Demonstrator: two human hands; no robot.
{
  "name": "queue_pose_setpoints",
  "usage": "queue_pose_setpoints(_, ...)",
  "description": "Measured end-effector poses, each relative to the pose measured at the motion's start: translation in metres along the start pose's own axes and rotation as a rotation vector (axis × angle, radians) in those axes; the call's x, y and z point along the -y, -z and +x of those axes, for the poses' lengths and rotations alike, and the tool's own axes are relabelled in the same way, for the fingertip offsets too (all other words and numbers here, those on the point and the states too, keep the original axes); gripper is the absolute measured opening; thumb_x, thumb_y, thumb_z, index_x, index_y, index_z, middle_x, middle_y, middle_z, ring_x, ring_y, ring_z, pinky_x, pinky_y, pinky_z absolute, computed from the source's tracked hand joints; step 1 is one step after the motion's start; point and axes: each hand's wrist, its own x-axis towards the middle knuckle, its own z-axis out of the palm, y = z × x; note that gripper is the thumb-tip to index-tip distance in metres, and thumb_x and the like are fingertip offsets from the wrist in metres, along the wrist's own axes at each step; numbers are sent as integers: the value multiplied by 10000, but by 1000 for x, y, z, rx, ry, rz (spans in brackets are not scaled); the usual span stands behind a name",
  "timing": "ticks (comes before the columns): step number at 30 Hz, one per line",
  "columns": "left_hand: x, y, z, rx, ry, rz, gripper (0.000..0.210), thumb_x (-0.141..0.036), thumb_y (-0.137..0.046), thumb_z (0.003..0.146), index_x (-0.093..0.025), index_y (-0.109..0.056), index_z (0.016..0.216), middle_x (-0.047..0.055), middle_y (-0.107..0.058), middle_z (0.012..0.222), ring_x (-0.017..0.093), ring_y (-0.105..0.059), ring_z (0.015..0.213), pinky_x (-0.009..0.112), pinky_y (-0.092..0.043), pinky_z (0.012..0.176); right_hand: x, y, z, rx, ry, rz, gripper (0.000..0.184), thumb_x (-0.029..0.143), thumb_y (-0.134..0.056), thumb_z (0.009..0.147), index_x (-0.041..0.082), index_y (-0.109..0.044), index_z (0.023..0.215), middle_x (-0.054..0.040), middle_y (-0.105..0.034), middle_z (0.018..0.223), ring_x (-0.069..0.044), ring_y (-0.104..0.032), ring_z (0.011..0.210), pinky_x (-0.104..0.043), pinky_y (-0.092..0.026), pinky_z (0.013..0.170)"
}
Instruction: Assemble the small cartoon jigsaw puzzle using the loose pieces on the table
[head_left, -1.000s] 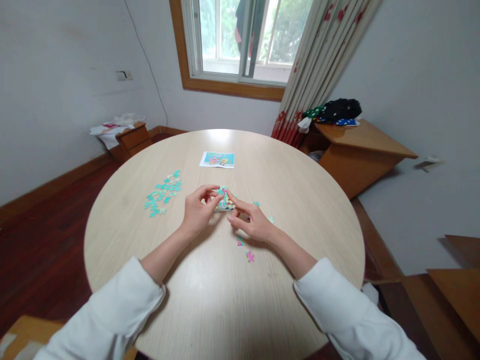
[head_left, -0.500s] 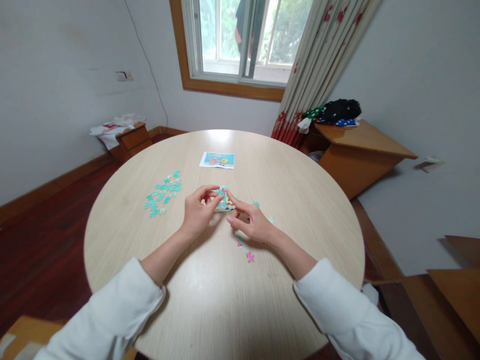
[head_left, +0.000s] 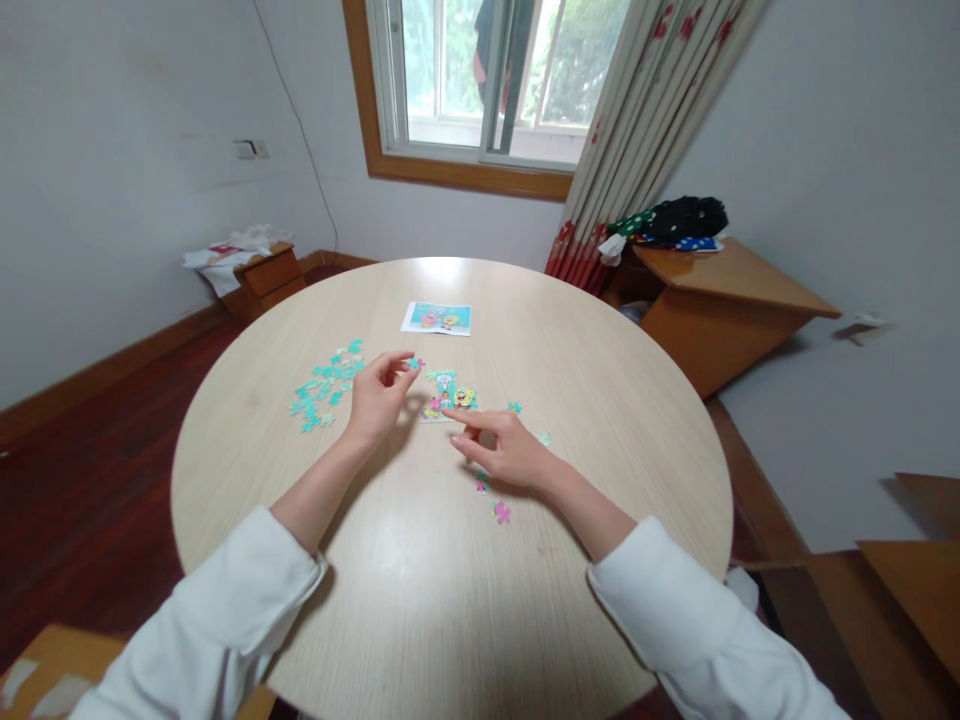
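My left hand (head_left: 381,395) is raised over the table and pinches a small teal and pink puzzle piece (head_left: 415,364) between thumb and fingers. Below and to the right of it lies a partly joined puzzle (head_left: 445,385) with cartoon figures, its outline uneven. My right hand (head_left: 499,440) hovers at the puzzle's near right edge, index finger stretched toward it and thumb apart, holding nothing that I can see. Close to this hand lie a few loose pieces, among them a pink one (head_left: 502,513) and a teal one (head_left: 514,407).
Many teal puzzle pieces (head_left: 328,382) are spread on the left of the round table (head_left: 450,600). A printed reference picture (head_left: 437,319) lies toward the far side. Behind are a window, a curtain (head_left: 637,120) and a wooden cabinet (head_left: 735,290) with cloth on it.
My left hand has moved left and up from the puzzle with the piece in its fingers, uncovering more of the joined part. My right hand has shifted only slightly.
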Motion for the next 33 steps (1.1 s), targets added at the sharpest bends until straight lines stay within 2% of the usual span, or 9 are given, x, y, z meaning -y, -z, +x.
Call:
queue_pose_setpoints(8,11,1,2,54,15,36,307,-366,-694,652,-139,-717,857,59,-696,757,144,-596,652,260,-463,611,-3,-2,0,-23,-13,-7,434,319,-551,869,132,-628,1253,-20,-656,700,-118,-547,654,-301,-452,743)
queue_pose_setpoints(21,13,-1,1,71,73,-49,393,-462,-779,571,-156,-705,806,65,-715,735,173,-645,689,276,-513,621,-5,-3,1,-22,-1,-45,401,314,-559,865,137,-657,1211,-36,-685,717,-123,-574,659,-289,-451,720)
queue_pose_setpoints(33,10,-1,0,116,96,-60,432,-473,-791,577,-145,-686,836,68,-708,723,172,-651,661,279,-516,602,-5,-3,1,-17,-2,-55,376,320,-564,865,142,-678,1175,-44,-692,722,-126,-572,655,-291,-448,705)
